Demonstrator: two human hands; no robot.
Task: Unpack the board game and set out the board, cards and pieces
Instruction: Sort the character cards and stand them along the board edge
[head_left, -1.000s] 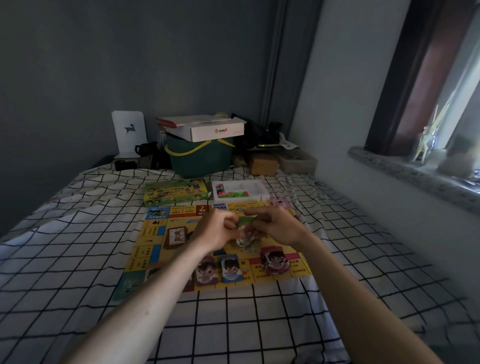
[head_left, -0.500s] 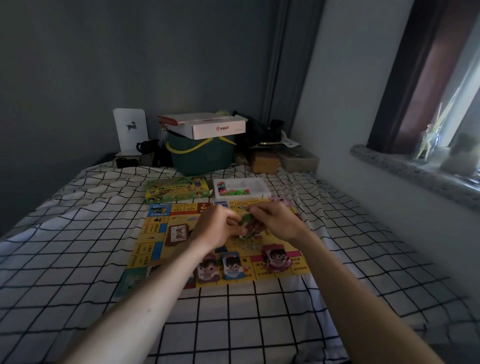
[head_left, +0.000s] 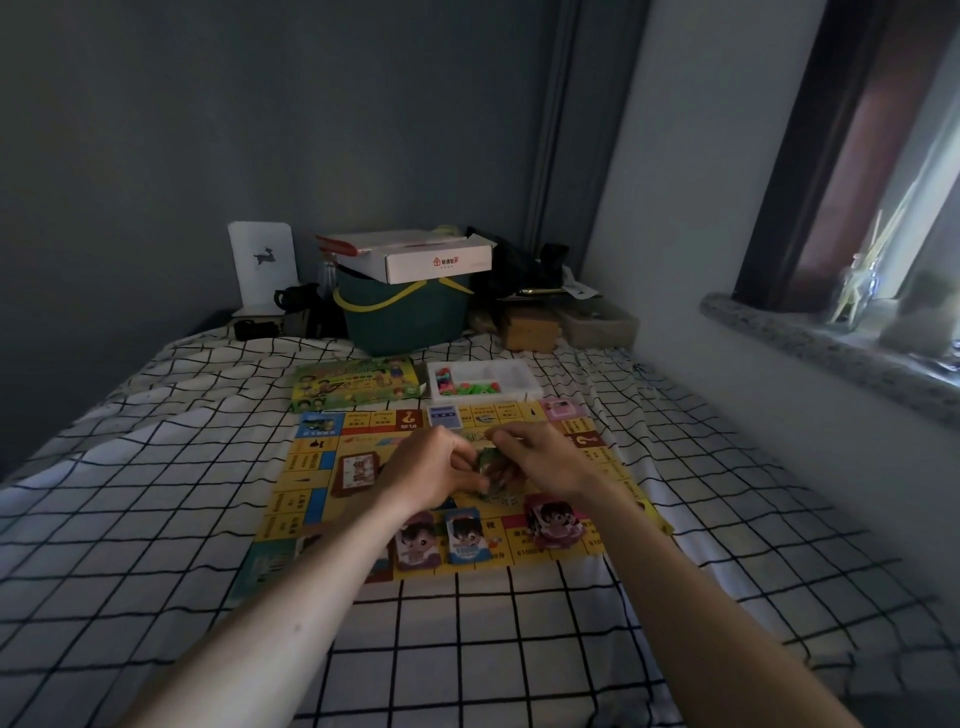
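Note:
The yellow game board (head_left: 311, 488) lies flat on the checked bed sheet. Over its middle, my left hand (head_left: 426, 473) and my right hand (head_left: 540, 462) meet and both pinch a small green packet (head_left: 488, 460); its contents are too dim to tell. Along the board's near edge stand three character cards: a pink one (head_left: 415, 540), a blue one (head_left: 467, 535) and a red one (head_left: 550, 519). A brown card stack (head_left: 356, 473) sits at the board's left. The white tray (head_left: 519, 374) with several coloured pieces and the green game box (head_left: 358, 387) lie just beyond the board.
A dark green basket (head_left: 405, 317) with a white carton (head_left: 415, 254) on top stands at the head of the bed, beside a white stand (head_left: 262, 270) and small boxes (head_left: 530, 327). A wall and stone window sill (head_left: 831, 348) run along the right.
Both hands stay together over the board's middle, working the small green packet; they have dropped slightly toward the board.

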